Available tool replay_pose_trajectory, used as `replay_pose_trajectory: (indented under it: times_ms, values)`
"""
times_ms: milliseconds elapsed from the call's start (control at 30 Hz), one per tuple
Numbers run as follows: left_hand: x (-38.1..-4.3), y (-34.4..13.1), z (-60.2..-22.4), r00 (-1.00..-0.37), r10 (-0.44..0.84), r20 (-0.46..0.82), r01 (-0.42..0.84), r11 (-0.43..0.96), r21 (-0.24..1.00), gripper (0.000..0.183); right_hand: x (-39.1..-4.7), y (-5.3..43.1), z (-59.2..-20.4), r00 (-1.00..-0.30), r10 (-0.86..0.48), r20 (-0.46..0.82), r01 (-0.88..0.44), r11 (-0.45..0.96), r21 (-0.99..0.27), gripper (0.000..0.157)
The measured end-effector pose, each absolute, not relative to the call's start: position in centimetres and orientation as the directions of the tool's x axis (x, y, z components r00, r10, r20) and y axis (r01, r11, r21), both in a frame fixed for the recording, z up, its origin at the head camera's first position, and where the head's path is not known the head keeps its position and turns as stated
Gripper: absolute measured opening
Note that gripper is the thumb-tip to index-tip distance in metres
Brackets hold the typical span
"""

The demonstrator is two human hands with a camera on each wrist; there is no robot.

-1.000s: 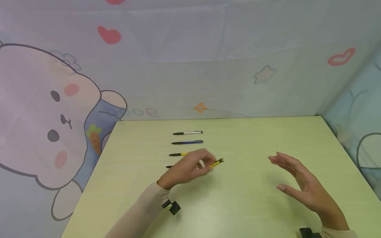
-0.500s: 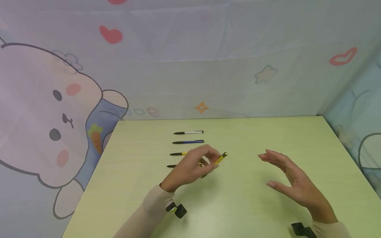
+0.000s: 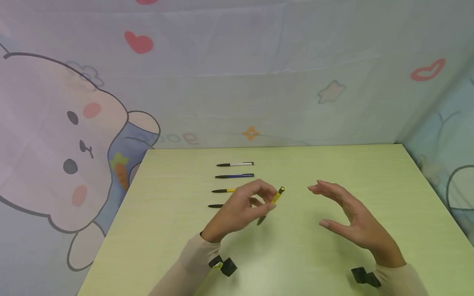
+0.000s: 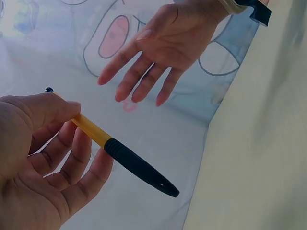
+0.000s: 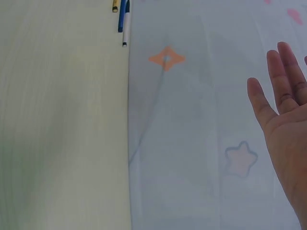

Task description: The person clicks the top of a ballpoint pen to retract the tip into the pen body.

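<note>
My left hand point(image 3: 240, 209) pinches a yellow pen point(image 3: 276, 196) between thumb and fingers above the table. In the left wrist view that pen point(image 4: 91, 131) slants down to the right, its black grip and tip pointing away from the palm. My right hand point(image 3: 353, 216) hovers to the right of it, fingers spread and holding nothing; the right wrist view catches part of this hand point(image 5: 288, 115). Left of and behind the left hand lie a white pen point(image 3: 237, 164), a blue pen point(image 3: 235, 176), another yellow pen point(image 3: 223, 190) and a black-tipped pen point(image 3: 215, 206), the last two partly hidden by the hand.
The pale yellow-green table point(image 3: 155, 230) ends at the back against a hanging cloth point(image 3: 229, 98) printed with a cartoon animal and hearts. A second cloth panel point(image 3: 455, 144) borders the right side.
The left hand has moved slightly right, and the pen in it has turned to a steeper slant, its dark tip now showing below. My right hand has come left, closer to the pen.
</note>
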State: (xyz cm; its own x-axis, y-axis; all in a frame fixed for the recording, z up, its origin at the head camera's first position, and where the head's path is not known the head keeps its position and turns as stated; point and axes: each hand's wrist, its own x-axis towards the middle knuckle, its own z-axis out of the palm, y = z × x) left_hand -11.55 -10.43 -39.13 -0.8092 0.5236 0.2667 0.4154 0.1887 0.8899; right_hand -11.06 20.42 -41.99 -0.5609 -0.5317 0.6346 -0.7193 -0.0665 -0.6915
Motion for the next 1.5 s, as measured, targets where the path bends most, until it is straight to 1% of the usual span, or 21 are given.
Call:
replay_pose_trajectory:
  times_ms: [267, 467, 633, 800, 1000, 1133, 1500]
  values:
    - [-11.1, -10.1, -38.8, -0.831, 0.487, 0.268, 0.374, 0.134, 0.917, 0.019, -11.9, 19.8, -42.1, -0.550, -0.542, 0.636, -0.730, -0.058, -0.681, 0.086]
    - [-10.8, -10.0, -38.6, -0.832, 0.477, 0.285, 0.374, 0.102, 0.922, 0.018, -11.9, 19.4, -41.4, -0.561, -0.543, 0.625, -0.729, -0.034, -0.684, 0.086]
    - [-10.7, -10.0, -38.5, -0.837, 0.466, 0.286, 0.368, 0.094, 0.925, 0.019, -11.5, 18.4, -39.8, -0.541, -0.534, 0.650, -0.747, -0.048, -0.663, 0.083]
    - [-10.6, -10.1, -38.6, -0.843, 0.454, 0.288, 0.350, 0.057, 0.935, 0.020, -10.9, 17.4, -37.7, -0.533, -0.536, 0.654, -0.769, -0.015, -0.639, 0.081]
    - [-10.4, -10.2, -38.6, -0.855, 0.443, 0.269, 0.320, 0.042, 0.947, 0.021, -10.6, 16.5, -36.4, -0.521, -0.539, 0.662, -0.798, 0.031, -0.603, 0.082]
    - [-10.3, -10.2, -38.5, -0.862, 0.439, 0.255, 0.302, 0.040, 0.952, 0.022, -10.8, 16.1, -36.3, -0.527, -0.544, 0.652, -0.802, 0.064, -0.595, 0.084]
    - [-10.5, -10.1, -38.7, -0.859, 0.439, 0.264, 0.295, 0.004, 0.955, 0.022, -11.9, 15.6, -37.4, -0.503, -0.570, 0.649, -0.817, 0.069, -0.573, 0.085]
